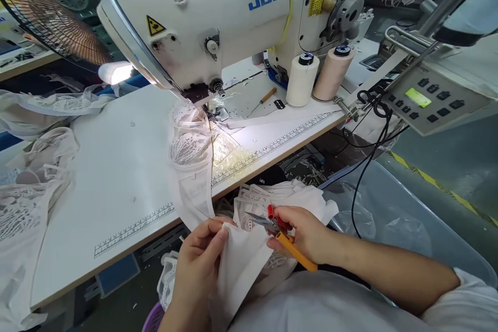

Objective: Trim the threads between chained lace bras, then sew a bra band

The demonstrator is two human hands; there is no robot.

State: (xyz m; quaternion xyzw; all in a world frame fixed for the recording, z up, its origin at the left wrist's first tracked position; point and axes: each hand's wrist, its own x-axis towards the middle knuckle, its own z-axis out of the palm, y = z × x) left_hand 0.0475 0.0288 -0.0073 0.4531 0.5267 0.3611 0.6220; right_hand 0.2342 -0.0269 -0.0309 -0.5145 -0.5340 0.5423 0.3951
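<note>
My left hand [204, 251] is closed, with thumb and forefinger pinching the edge of a white fabric piece [243, 257] that hangs over my lap. In my right hand [301, 231] is a pair of scissors [296, 251] with red and orange handle parts. Their metal blades point left, over the top of the fabric and close to the left hand. A white lace bra [190, 148] lies at the sewing machine's needle area, and its band runs down over the table edge toward my left hand. More white lace pieces [288, 194] are heaped behind the scissors.
A JUKI sewing machine [233, 5] stands across the white table [116, 166]. Two thread cones [302, 80], a wooden-handled awl [267, 95] and a control panel [431, 98] are to the right. More bras [27, 207] lie at left. A translucent bin [424, 207] stands low right, near hanging black cables [368, 176].
</note>
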